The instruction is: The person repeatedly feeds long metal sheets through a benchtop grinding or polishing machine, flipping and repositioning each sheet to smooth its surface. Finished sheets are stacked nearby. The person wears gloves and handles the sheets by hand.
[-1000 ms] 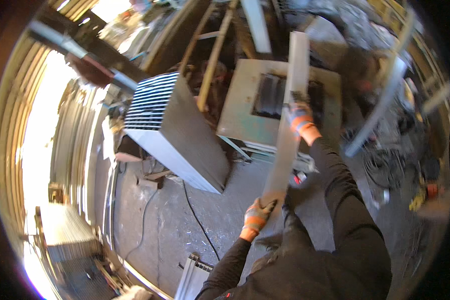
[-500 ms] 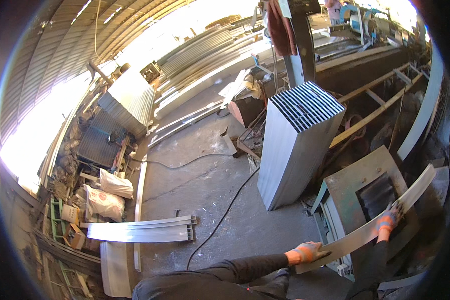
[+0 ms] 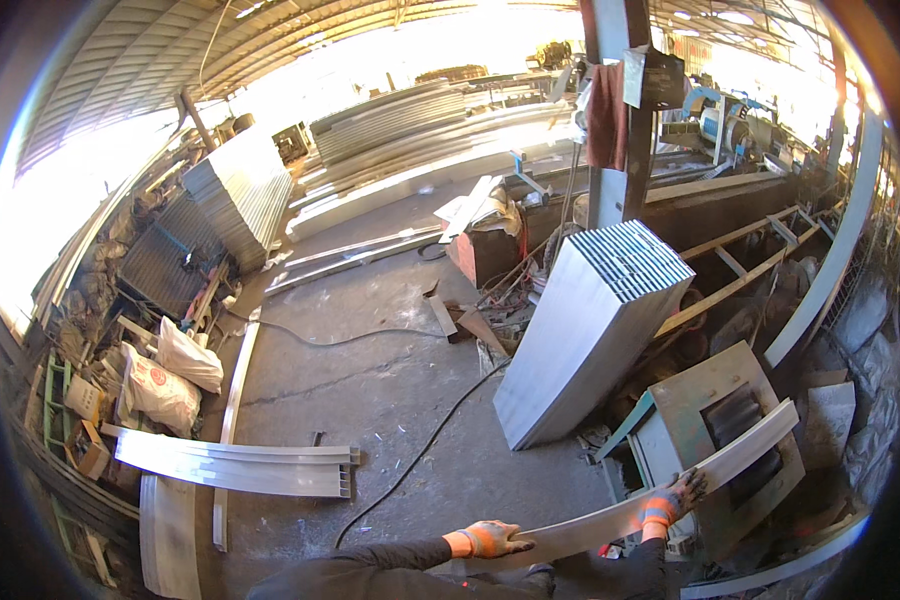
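The person holds a long, curved metal strip (image 3: 660,485) with both hands. The left hand (image 3: 488,539), in an orange and grey glove, lies flat on the near end of the strip, with the fingers stretched out along it and not wrapped around. The right hand (image 3: 670,500) is farther up the strip, and its fingers curl over the edge and grip it. From the right fingers the strip goes up and away, and its far end sits over the grey machine (image 3: 715,425) with the dark rollers.

Past the fingertips stands a tall stack of ribbed metal sheets (image 3: 590,335), leaning a little. A black cable (image 3: 420,450) runs on the floor to the left of the left hand. Farther left lie more bent strips (image 3: 235,465) and some white sacks (image 3: 170,375).

To do this step well, I think both hands should move together so the strip does not twist. The left hand would hold better if its fingers closed around the edge. The edges may be sharp, so a slow, steady hold is best. The far end should stay clear of the machine.
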Demonstrator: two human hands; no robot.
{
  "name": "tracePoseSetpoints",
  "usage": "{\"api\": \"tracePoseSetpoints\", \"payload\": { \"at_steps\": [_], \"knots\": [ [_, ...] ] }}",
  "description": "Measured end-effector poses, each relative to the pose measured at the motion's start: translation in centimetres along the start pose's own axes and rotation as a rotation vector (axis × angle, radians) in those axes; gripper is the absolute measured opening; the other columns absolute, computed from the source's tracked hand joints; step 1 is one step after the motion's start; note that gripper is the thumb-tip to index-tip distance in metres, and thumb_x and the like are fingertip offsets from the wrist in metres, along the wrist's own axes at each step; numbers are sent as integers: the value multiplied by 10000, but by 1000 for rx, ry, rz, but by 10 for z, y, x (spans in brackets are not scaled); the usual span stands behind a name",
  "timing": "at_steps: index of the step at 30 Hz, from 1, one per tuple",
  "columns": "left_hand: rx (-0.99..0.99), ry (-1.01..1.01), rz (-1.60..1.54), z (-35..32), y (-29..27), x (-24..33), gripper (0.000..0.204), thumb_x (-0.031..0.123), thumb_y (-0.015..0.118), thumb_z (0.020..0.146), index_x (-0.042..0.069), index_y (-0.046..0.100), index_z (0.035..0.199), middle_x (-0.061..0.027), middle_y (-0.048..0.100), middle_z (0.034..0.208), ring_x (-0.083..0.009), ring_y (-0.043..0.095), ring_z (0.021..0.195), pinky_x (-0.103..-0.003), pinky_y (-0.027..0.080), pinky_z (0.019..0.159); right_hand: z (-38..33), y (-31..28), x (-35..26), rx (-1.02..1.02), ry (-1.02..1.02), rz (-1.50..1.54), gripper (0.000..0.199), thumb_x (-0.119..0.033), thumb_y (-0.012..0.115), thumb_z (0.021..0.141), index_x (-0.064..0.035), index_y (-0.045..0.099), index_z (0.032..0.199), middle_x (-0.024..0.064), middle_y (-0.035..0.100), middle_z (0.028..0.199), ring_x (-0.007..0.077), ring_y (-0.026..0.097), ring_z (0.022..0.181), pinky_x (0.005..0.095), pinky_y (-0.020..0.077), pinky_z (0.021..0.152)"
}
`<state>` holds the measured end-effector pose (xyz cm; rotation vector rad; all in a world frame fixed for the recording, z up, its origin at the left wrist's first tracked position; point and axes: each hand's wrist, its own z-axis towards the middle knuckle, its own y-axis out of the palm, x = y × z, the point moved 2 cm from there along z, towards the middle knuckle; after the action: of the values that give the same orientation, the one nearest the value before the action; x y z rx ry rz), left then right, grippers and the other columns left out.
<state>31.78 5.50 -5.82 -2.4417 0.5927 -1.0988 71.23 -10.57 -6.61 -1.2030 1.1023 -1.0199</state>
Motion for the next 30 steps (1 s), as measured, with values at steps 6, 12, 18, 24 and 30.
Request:
{"api": "tracePoseSetpoints", "payload": {
  "at_steps": [6, 12, 18, 24, 30],
  "knots": [
    [-35, -32, 19, -114, -6, -93, 841, 764, 485, 1083, 43, 683, 1469, -263, 752, 1380, -450, 683, 1330, -529, 519, 1121, -117, 25, -41, 50, 21, -38, 617, -438, 469, 1174, -98, 513, 1688, 148, 407, 1806, 367, 366, 1667, 545, 169, 1406],
    [54, -32, 61, -209, -12, -151, 966, 895, 465, 1010, 56, 713, 1419, -275, 740, 1396, -483, 661, 1357, -541, 513, 1136, -205, 13, -76, 61, -77, 94, 675, -470, 528, 1124, -57, 547, 1657, 206, 412, 1787, 392, 334, 1678, 580, 172, 1398],
    [304, -76, 265, -305, -58, -185, 912, 897, 500, 994, 69, 775, 1260, -237, 801, 1220, -450, 748, 1202, -533, 586, 1017, -257, -17, -149, -102, -1424, 256, 911, -650, 805, 923, -110, 591, 1625, 193, 644, 1597, 404, 568, 1507, 568, 396, 1287],
    [478, -217, 709, -425, -165, -156, 756, 802, 551, 1032, 118, 728, 1301, -170, 815, 1065, -378, 800, 1056, -519, 612, 927, -299, -79, -264, -478, -1610, 28, 782, -738, 770, 945, -72, 724, 1351, 135, 818, 1110, 289, 800, 1050, 410, 630, 941],
    [1936, 188, 763, -554, -234, -40, 774, 404, 908, 879, 41, 637, 1506, -219, 661, 1423, -463, 627, 1328, -628, 460, 1207, -291, -242, -366, -528, -1223, 1535, 258, -285, 801, 1060, -52, 766, 1165, 77, 809, 1066, 177, 756, 1010, 347, 618, 910]
  ]
}}
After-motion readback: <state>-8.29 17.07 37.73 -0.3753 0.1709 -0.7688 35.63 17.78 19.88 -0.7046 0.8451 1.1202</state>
